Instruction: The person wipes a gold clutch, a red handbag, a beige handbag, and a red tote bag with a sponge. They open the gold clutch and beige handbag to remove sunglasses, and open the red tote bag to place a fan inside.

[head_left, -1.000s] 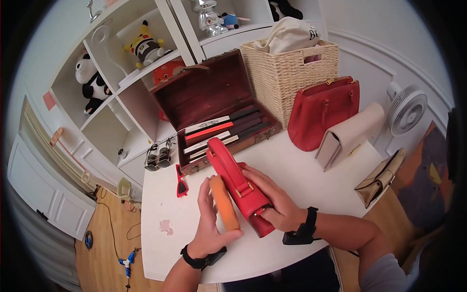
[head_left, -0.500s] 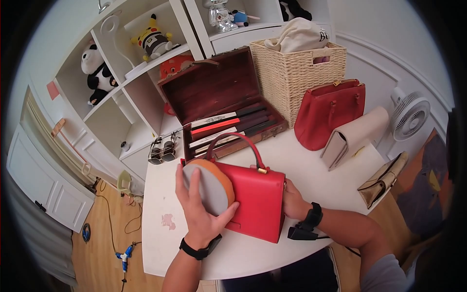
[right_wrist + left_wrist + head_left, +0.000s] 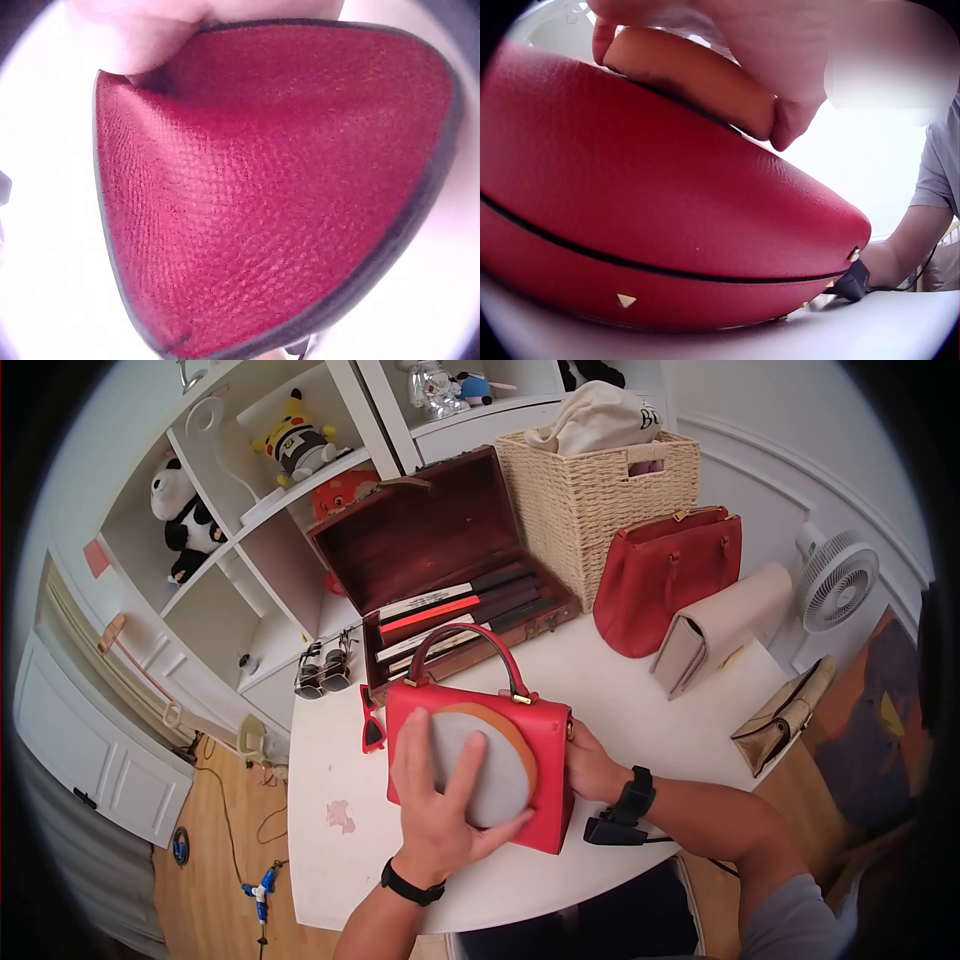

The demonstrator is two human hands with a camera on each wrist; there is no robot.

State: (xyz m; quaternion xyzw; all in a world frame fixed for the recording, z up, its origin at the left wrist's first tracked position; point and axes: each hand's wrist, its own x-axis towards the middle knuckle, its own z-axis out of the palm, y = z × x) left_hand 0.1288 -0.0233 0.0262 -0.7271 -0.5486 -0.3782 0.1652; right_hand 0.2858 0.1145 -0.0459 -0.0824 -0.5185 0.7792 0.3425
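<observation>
A red handbag (image 3: 550,780) with one raised handle stands tilted over the white table (image 3: 350,880). My left hand (image 3: 435,830) holds a round pad (image 3: 485,775), grey on its face with an orange rim, flat against the bag's front. In the left wrist view the orange rim (image 3: 694,75) lies between thumb and fingers, touching the red leather (image 3: 645,172). My right hand (image 3: 597,765) grips the bag's right side, its fingers partly hidden behind it. The right wrist view shows that hand (image 3: 150,34) at the top edge of the bag's side panel (image 3: 262,172).
Behind the bag lies an open brown case (image 3: 420,540) holding folded fans. Sunglasses (image 3: 323,675) and red glasses (image 3: 371,732) are at the left. A wicker basket (image 3: 570,500), red bag (image 3: 665,580), beige bag (image 3: 725,625) and gold pouch (image 3: 785,715) stand at the right.
The red bag has turned from its narrow side to show its broad front. My left hand has moved the pad from the bag's left edge to the middle of its front.
</observation>
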